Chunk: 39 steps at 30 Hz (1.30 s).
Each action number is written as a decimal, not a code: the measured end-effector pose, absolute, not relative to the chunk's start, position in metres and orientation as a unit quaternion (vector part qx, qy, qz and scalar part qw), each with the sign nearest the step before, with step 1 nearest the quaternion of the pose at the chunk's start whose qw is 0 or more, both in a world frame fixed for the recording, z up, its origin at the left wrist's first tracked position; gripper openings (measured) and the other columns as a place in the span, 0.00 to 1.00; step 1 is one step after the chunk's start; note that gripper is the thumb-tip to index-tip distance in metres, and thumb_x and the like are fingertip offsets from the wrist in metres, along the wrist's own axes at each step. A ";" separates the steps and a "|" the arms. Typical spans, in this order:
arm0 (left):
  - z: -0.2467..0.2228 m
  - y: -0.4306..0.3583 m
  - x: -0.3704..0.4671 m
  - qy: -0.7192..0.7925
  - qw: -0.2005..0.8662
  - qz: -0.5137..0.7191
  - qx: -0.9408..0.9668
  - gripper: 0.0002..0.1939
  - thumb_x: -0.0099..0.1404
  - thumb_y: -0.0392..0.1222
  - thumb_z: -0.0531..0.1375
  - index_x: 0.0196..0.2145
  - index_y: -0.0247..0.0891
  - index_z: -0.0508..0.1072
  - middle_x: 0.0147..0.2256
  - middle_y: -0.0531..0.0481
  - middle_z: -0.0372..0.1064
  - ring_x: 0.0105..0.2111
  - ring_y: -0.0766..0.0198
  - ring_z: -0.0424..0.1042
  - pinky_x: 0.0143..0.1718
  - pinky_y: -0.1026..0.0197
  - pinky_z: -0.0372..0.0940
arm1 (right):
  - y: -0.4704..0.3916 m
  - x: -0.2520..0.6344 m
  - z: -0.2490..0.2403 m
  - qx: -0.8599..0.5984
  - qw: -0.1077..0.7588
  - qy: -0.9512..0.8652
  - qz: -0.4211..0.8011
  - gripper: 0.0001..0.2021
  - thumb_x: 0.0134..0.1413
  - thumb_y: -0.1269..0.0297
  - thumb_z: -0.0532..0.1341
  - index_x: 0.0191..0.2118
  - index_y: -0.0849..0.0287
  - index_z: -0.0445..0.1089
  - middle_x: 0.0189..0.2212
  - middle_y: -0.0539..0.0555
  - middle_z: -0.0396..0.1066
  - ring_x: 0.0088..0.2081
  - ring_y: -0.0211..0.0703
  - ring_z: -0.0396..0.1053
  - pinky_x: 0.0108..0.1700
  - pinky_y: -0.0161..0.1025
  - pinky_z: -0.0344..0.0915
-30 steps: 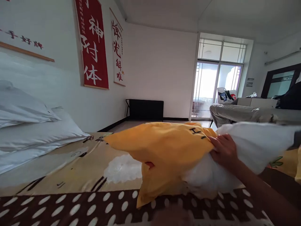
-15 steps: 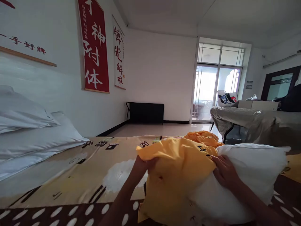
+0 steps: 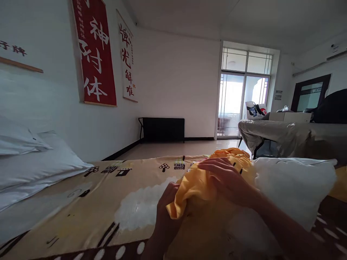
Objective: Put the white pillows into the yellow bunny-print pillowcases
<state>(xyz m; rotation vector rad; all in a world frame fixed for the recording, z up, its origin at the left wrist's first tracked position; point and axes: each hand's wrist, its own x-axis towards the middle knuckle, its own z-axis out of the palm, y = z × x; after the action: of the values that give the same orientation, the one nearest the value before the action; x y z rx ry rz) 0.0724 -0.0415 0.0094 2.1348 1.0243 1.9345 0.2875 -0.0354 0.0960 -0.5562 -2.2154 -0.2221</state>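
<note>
A yellow pillowcase [image 3: 196,184] is bunched between my two hands, partly covering a white pillow [image 3: 292,184] that bulges out to the right. My left hand [image 3: 168,202] is closed around the case's left edge, its fingertips partly hidden by the cloth. Lying across the top of the same case, my right hand [image 3: 226,177] has its fingers together and curled over the fabric. Behind the hands is a crumpled heap of orange-yellow cloth [image 3: 230,153].
Beneath everything spreads a beige patterned blanket [image 3: 103,202] with a brown, white-dotted border. White pillows [image 3: 62,155] lie at the left by the wall. A plastic-covered table [image 3: 273,130] with a box and bags stands at the back right. A black panel [image 3: 164,129] leans against the far wall.
My right hand has moved left from the white pillow onto the pillowcase. My left hand is lower, and the case's raised edge has folded down. The view has turned slightly right.
</note>
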 end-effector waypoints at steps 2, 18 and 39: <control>0.010 -0.050 0.072 0.319 0.049 0.632 0.705 0.05 0.59 0.40 0.58 0.27 0.39 0.72 0.30 0.49 0.66 0.29 0.64 0.67 0.30 0.65 0.64 | -0.026 0.258 0.105 -0.180 0.327 -0.925 -0.071 0.21 0.58 0.72 0.52 0.56 0.52 0.63 0.52 0.53 0.68 0.53 0.43 0.63 0.57 0.48 0.56; 0.024 -0.069 0.072 0.352 0.287 0.662 0.596 0.15 0.46 0.44 0.66 0.31 0.36 0.72 0.28 0.49 0.70 0.29 0.58 0.69 0.29 0.60 0.66 | -0.029 0.232 0.108 -0.225 0.594 -0.772 -0.024 0.09 0.61 0.66 0.50 0.29 0.58 0.61 0.23 0.47 0.60 0.26 0.34 0.57 0.30 0.33 0.56; 0.022 -0.052 0.056 0.399 0.341 0.751 0.401 0.19 0.41 0.48 0.67 0.29 0.32 0.73 0.27 0.47 0.75 0.28 0.56 0.73 0.24 0.62 0.67 | -0.077 0.239 0.095 -0.190 0.424 -0.860 -0.211 0.09 0.56 0.64 0.58 0.43 0.57 0.65 0.40 0.56 0.69 0.42 0.47 0.64 0.47 0.47 0.60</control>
<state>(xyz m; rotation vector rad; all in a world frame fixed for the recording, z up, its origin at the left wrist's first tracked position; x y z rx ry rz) 0.0559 -0.0517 0.0223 1.0446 1.0384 1.9534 0.2393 -0.0770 0.0947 -0.4747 -2.1525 -0.5271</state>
